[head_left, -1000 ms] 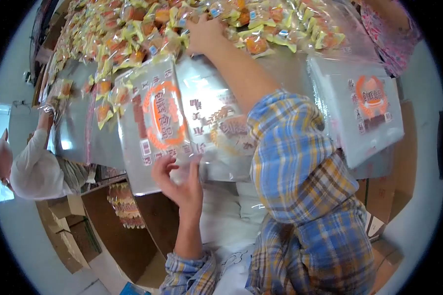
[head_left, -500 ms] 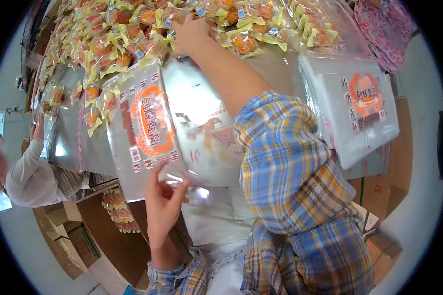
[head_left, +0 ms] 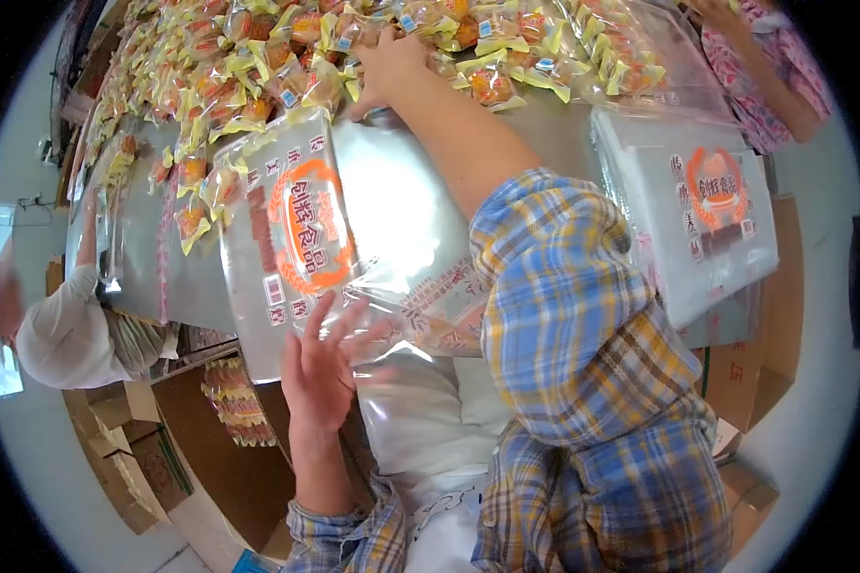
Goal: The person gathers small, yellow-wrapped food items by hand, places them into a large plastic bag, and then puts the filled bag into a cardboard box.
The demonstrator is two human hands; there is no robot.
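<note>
My left hand (head_left: 323, 368) is at the table's near edge with its fingers spread and partly blurred, beside a clear printed plastic bag (head_left: 449, 310) and a stack of printed bags (head_left: 306, 224). Nothing shows in its grasp. My right arm stretches across the clear bag. At the near edge of the pile, my right hand (head_left: 392, 74) rests with thumb and fingers apart against small wrapped cakes (head_left: 301, 81) in yellow-edged clear packets. Its fingertips are partly lost among the packets, and I see none lifted.
A second stack of printed bags (head_left: 712, 205) lies at the right. Open cardboard boxes (head_left: 225, 430) stand below the table, one holding packed goods. A person in white (head_left: 72, 329) works at the left, and a person in a pink patterned garment (head_left: 764, 72) is at the upper right.
My left hand has gone from bent fingers near the bag's edge to spread fingers. The bag's printed near edge has shifted. At upper right, the other person's arm has come into view.
</note>
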